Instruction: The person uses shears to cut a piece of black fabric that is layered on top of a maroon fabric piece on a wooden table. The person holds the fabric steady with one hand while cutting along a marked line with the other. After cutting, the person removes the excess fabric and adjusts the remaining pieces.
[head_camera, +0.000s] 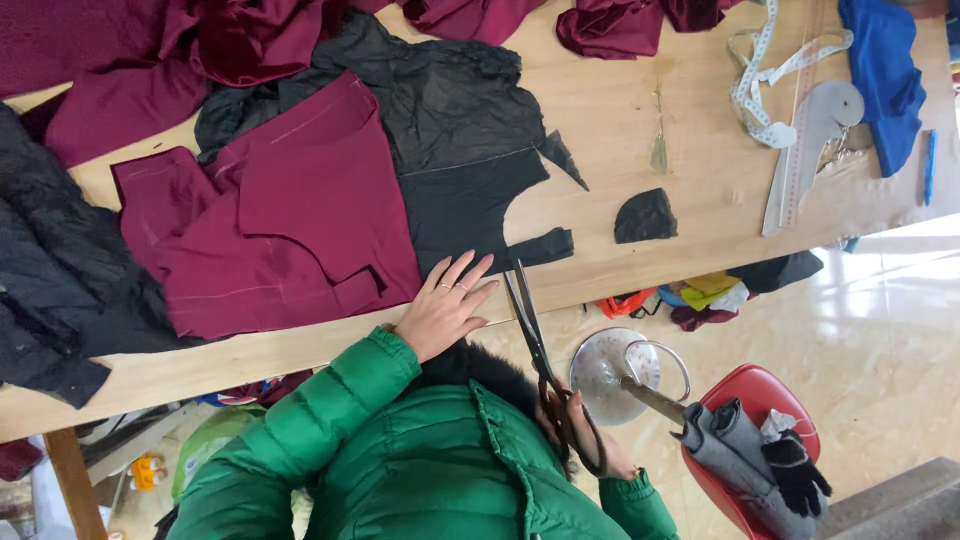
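Left hand (445, 305) flat on maroon fabric (290, 220) at table edge (640, 265); right hand (590, 440) grips scissors (535, 345), blades pointing into black fabric (470, 160).

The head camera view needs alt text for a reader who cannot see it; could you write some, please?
A person in a green jacket presses the left hand on maroon fabric at a wooden table edge, while the right hand holds large scissors beside black fabric.
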